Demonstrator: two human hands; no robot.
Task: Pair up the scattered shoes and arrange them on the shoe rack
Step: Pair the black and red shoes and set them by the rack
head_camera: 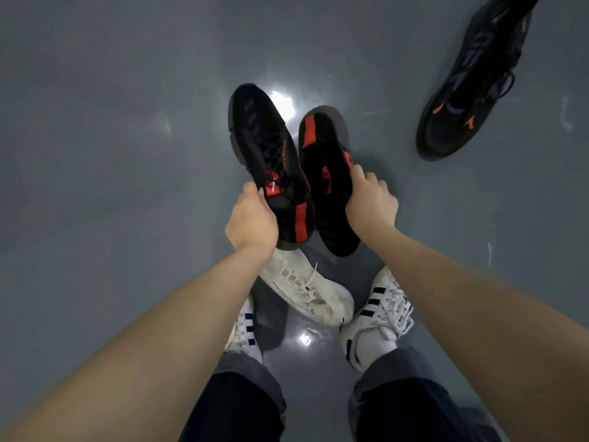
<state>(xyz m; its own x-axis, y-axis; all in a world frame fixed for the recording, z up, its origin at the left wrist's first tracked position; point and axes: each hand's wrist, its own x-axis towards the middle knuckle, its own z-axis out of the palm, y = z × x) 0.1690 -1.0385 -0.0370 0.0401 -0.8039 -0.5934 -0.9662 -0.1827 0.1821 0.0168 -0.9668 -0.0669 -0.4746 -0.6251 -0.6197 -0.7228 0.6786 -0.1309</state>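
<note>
I hold two matching black sneakers with red stripes above the grey floor. My left hand (251,218) grips the left black sneaker (264,145) at its collar, toe pointing away. My right hand (371,202) grips the right black sneaker (325,173) at its side, heel stripe pointing away. The two shoes hang side by side, nearly touching. Below them a white sneaker (306,288) lies on the floor, partly hidden by my left wrist. No shoe rack is in view.
A dark sneaker with orange marks (468,87) lies on the floor at the upper right. My own feet in white striped shoes (376,317) stand on either side of the white sneaker. The glossy grey floor (111,138) spreads out to the left.
</note>
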